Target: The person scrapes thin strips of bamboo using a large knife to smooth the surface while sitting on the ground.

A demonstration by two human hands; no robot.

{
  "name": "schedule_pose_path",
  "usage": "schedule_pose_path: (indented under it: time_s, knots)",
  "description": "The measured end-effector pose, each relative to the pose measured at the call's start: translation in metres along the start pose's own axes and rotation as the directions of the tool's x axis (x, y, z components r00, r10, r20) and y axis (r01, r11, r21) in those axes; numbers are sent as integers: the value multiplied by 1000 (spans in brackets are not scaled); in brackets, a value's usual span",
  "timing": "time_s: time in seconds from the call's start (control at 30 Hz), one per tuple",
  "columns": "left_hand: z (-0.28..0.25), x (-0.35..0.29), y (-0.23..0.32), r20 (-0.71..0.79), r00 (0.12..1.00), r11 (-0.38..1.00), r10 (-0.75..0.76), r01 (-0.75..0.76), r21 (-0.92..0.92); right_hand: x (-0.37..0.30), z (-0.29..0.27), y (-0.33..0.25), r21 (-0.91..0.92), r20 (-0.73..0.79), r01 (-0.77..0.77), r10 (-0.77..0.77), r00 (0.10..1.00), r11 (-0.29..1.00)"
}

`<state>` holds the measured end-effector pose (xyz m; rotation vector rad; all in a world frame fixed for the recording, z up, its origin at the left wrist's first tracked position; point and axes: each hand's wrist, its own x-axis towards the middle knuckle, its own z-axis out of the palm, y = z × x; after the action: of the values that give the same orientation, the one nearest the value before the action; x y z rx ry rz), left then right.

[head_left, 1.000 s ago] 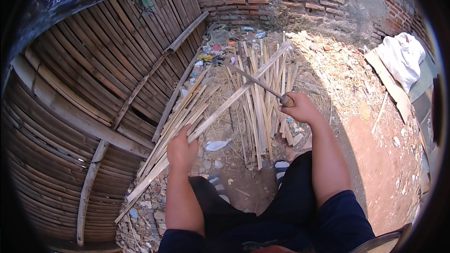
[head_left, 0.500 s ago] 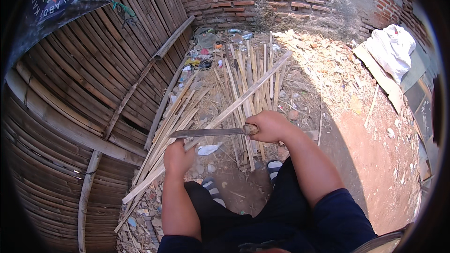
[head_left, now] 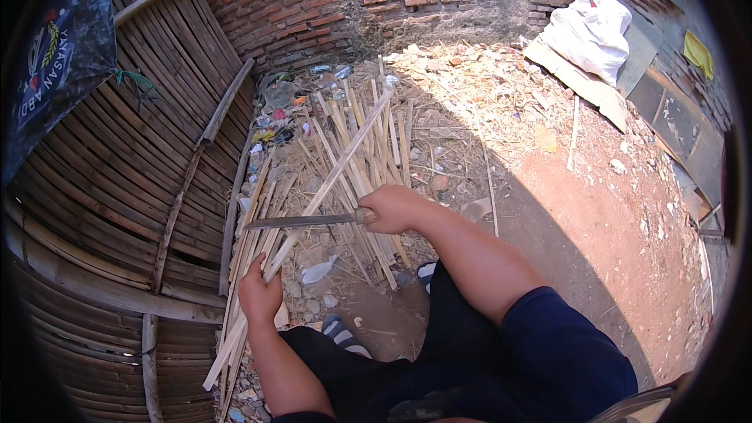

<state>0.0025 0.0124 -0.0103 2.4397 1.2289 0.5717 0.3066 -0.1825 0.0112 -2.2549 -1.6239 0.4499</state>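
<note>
My right hand (head_left: 389, 210) is closed around the wooden handle of a machete (head_left: 301, 221). The long, dark blade points left and lies across a pale wooden strip (head_left: 345, 155). Closed on the near end of that strip is my left hand (head_left: 260, 294), a short way below the blade. From there the strip slants up and away to the right, over a loose pile of similar strips (head_left: 384, 137). More strips (head_left: 235, 321) lie to the left, beside and beneath my left hand. Whether the blade's edge bites into the wood cannot be made out.
A bamboo slat wall (head_left: 102, 164) with a dark banner (head_left: 66, 55) runs along the left. Beyond the litter-strewn ground stands a brick wall (head_left: 313, 8). A white sack (head_left: 587, 35) sits on a flat board at far right. My sandalled foot (head_left: 342, 334) is near the strips.
The view has shifted, so the surroundings sit farther left. My left hand has drawn nearer to me, and the gap between it and the machete blade has widened.
</note>
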Motion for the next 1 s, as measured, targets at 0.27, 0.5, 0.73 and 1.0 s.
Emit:
schedule_pose_path:
  time_s: [0.27, 0.5, 0.73, 1.0]
  knots:
    - [-13, -9, -16, -85, 992, 968, 91, -108, -224, -4, -22, 55, 258, -280, -78, 152, 948, 963]
    - [-17, -5, 3, -78, 996, 965, 47, -65, -252, -17, -16, 0, 161, -287, 48, 0, 958, 986]
    - [-17, -14, -5, -168, 983, 953, 69, -115, -281, -5, -13, -1, 76, -144, 143, -131, 981, 987]
    - [-24, -16, -12, -204, 979, 996, 29, -45, -73, -14, -27, 26, 145, -342, -93, 138, 930, 985]
